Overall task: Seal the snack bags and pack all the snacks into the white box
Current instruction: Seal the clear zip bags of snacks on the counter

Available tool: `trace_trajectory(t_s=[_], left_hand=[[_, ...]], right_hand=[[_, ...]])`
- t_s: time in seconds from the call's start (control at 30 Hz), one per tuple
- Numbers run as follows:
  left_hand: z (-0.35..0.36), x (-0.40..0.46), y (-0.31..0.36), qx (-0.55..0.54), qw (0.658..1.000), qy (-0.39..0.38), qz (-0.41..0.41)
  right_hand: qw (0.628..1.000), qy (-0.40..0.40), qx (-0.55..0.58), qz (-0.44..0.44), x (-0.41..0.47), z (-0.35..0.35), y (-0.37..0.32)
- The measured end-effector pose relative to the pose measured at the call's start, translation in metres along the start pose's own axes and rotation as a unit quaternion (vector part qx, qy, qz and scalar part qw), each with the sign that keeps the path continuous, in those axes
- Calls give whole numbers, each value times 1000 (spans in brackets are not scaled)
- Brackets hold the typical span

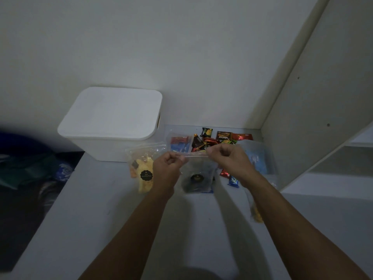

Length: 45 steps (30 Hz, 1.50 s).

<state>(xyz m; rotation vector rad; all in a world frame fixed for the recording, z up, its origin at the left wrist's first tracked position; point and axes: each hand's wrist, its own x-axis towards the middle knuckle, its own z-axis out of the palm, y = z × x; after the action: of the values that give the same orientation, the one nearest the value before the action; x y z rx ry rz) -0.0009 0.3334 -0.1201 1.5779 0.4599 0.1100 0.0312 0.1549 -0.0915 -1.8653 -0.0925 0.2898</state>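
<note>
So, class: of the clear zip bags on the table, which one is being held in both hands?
The bag with dark contents, pinched along its top strip by the left hand and right hand. The bag of yellow snacks lies untouched.

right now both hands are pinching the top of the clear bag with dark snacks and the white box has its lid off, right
Not quite: the white box has its lid on, as the head view shows. The left hand and right hand do pinch the top of the clear bag.

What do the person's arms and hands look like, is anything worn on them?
Both forearms are bare as far as the view shows: no sleeves, gloves, or watch visible. The left hand and right hand show no rings or markings that I can make out in this dim light.
</note>
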Motion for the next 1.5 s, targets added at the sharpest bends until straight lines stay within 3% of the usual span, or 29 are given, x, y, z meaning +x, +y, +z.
trace_trajectory(t_s=[0.23,0.47,0.6,0.77,0.87,1.0,1.13,1.33,1.5], left_hand=[[-43,8,-16,-60,991,88,-86],[-71,27,-32,1,976,185,-111],[-59,28,-31,127,962,239,-41],[-25,20,-23,255,916,268,152],[9,16,-20,267,918,193,221],[62,11,-33,257,935,1,245],[116,-3,-47,217,960,-157,77],[157,-24,-56,243,923,-273,-120],[165,-38,-58,170,904,-345,-185]], right_hand=[[996,-22,-76,39,36,60,22],[994,-45,-88,36,61,102,26],[994,-34,-98,31,65,93,30],[993,20,-109,30,58,52,34],[988,91,-108,56,43,15,48],[962,201,-151,106,11,-36,72],[926,281,-186,171,-24,-74,92],[902,241,-219,283,-44,-89,110],[908,206,-151,333,-48,-83,124]])
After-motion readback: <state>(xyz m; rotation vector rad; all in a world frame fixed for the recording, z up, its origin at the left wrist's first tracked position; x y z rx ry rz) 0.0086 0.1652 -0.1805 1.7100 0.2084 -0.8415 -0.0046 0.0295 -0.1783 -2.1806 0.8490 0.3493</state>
